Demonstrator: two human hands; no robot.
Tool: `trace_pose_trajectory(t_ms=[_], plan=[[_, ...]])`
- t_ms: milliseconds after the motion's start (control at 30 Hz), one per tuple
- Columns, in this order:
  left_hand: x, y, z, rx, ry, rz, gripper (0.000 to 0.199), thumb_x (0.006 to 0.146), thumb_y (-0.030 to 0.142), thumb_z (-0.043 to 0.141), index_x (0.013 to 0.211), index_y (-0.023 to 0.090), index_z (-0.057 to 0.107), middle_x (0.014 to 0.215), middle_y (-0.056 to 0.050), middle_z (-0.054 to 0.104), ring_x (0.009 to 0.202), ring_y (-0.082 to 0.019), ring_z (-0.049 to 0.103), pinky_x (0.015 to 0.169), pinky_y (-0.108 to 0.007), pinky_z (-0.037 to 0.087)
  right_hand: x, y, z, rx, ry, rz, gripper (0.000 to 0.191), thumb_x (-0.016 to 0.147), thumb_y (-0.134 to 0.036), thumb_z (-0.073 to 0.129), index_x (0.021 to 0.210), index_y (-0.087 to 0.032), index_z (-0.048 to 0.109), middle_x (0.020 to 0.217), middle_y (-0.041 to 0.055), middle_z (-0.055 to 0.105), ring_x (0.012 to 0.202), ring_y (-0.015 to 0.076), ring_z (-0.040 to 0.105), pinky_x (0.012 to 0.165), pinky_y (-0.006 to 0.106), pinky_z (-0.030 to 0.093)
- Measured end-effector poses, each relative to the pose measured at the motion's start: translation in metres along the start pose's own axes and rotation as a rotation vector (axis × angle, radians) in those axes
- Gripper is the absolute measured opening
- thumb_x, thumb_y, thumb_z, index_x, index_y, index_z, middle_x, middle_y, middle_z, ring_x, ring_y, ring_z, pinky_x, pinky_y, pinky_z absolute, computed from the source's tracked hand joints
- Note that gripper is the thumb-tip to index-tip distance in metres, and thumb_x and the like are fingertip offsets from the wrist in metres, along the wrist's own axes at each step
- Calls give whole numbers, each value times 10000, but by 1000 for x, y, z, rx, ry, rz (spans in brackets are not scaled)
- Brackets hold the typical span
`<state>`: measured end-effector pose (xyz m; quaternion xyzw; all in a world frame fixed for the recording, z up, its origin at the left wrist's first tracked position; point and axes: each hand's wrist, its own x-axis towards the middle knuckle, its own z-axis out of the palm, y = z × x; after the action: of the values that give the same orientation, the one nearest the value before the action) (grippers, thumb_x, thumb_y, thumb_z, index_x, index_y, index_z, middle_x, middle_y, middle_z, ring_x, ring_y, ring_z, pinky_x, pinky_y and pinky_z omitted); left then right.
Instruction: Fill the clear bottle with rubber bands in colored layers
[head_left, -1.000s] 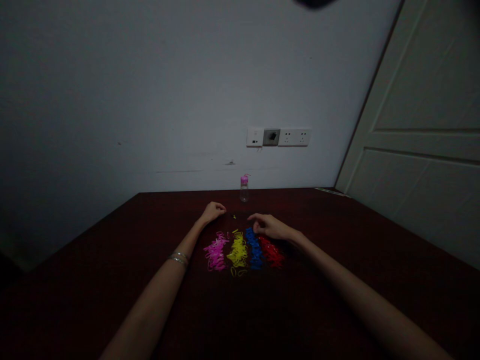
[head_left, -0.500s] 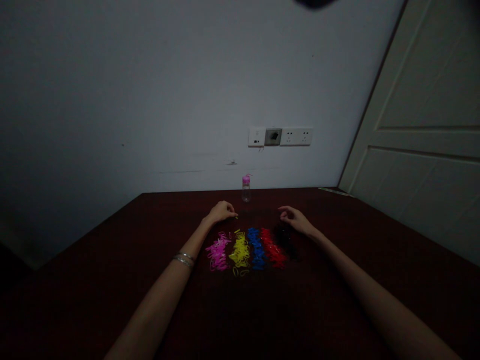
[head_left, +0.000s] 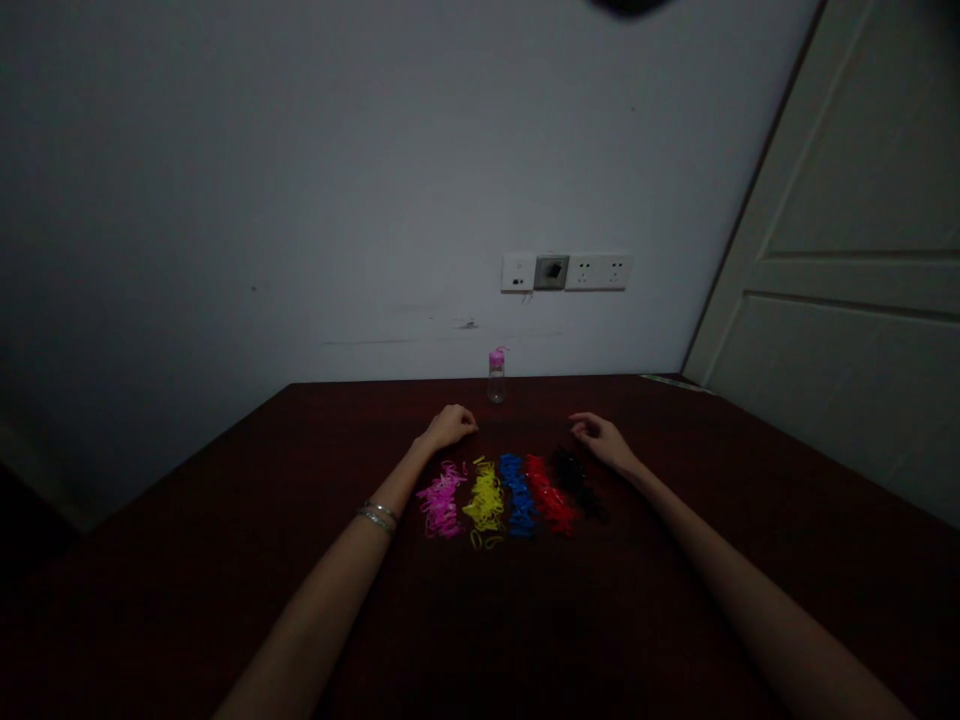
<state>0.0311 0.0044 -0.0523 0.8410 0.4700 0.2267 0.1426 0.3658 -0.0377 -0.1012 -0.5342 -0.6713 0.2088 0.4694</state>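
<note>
Small rubber bands lie sorted by colour in side-by-side piles: pink [head_left: 441, 500], yellow [head_left: 486, 500], blue [head_left: 517, 497], red [head_left: 550, 497] and black [head_left: 576, 482]. My left hand [head_left: 452, 426] rests just beyond the pink and yellow piles, its fingers curled and closed; whatever the fingertips may hold is hidden. A bracelet circles that wrist. Beyond the black pile is my right hand [head_left: 600, 438], fingers loosely bent and apart, with nothing visible in them. A clear bottle with a pink cap [head_left: 496, 380] stands upright behind the piles, between the two hands.
The dark red-brown table [head_left: 525, 620] meets a pale wall [head_left: 375, 200] at its back edge. Wall sockets [head_left: 596, 272] sit above it. A panelled door [head_left: 847, 250] is on the right, and a thin flat strip [head_left: 675, 383] lies at the back right edge.
A small yellow band showed at my left fingertips before; it no longer shows there. The view has shifted slightly, and both hands stay in nearly the same places.
</note>
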Motion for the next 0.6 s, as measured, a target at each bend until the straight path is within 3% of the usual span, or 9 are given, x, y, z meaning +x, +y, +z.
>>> trace_pose_trajectory(t_ms=[200,400,600], plan=[[4,0,-3,-213,86,-20,229,690,283,579,784,127,717,776,-65,690,728,-159,599,680,-238,421,-1,-1,0,-24,-8,-22,296,699,-228,506,975,-154,585,800,46,613,721,154,567,678,287,458],[3,16,-11,-508,206,-91,269,666,327,625,776,97,713,786,-79,692,733,-157,591,674,-237,424,0,-2,0,-42,0,-22,295,685,-204,492,956,-154,597,791,41,621,712,148,569,673,280,459],[-2,28,-21,-563,246,-173,298,644,351,653,793,102,719,721,-71,686,651,-139,566,580,-223,399,1,-2,1,-58,-11,-41,297,687,-201,489,960,-148,597,788,43,623,705,151,572,671,277,455]])
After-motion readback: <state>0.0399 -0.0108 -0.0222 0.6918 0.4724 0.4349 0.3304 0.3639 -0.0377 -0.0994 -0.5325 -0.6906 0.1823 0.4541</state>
